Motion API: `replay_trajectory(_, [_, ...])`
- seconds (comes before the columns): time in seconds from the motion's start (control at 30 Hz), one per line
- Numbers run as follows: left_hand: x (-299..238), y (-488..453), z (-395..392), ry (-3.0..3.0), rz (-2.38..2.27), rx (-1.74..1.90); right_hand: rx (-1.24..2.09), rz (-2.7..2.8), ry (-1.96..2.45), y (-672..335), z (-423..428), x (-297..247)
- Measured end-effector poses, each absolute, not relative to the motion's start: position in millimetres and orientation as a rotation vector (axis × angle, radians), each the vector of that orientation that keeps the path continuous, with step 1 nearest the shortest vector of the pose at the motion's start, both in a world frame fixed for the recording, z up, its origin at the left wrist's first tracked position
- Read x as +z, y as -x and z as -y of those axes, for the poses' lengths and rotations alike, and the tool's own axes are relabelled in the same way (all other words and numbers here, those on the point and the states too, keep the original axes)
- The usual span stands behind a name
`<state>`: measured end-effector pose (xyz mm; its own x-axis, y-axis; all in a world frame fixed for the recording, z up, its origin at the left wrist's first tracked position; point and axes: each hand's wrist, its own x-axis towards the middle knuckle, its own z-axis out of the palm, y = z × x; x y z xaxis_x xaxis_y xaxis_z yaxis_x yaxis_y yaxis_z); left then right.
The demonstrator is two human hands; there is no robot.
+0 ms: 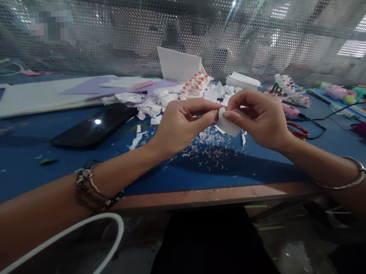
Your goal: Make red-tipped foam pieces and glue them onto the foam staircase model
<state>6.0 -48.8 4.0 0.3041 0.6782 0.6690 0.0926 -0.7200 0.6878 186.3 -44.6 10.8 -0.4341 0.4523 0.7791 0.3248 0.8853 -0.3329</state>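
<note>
A: What is behind the blue table [26, 171] in the head view?
B: A metal screen full of small holes [112, 50], right across the top of the frame. A phone [95, 126] lies left of centre, and paper shreds [213, 145] are scattered just below the middle.

A: And the hands?
B: The left hand [177, 125] comes in from the lower left, the right hand [261, 117] from the lower right. They meet slightly right of centre, fingertips close together.

A: Are they spread?
B: No. Each has its thumb and forefinger pressed together, pinching a small piece of white paper [230, 126] between them.

A: Which way does the paper lie?
B: To the right of the left fingertips, and under the right ones. What shows hangs from the pinch and slants down toward the lower right. Fingers cover its top, so I can't tell its full long axis.

A: Which hand is nearer?
B: Both touch it, but the right thumb overlaps its face, while the left fingertips sit at its upper left edge.
</note>
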Motion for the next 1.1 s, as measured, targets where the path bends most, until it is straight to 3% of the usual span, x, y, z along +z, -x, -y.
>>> replay_trajectory(0.37, [6,-2,45,-2.105,-0.548,1.374,0.307,2.087,0.512,-187,47,14])
replay_trajectory(0.8, [5,-2,40,-1.946,-0.816,1.351,-0.279,2.275,0.504,-194,53,27])
replay_trajectory(1.1, [0,-1,35,-2.038,-0.716,1.277,-0.372,2.293,0.430,-196,51,27])
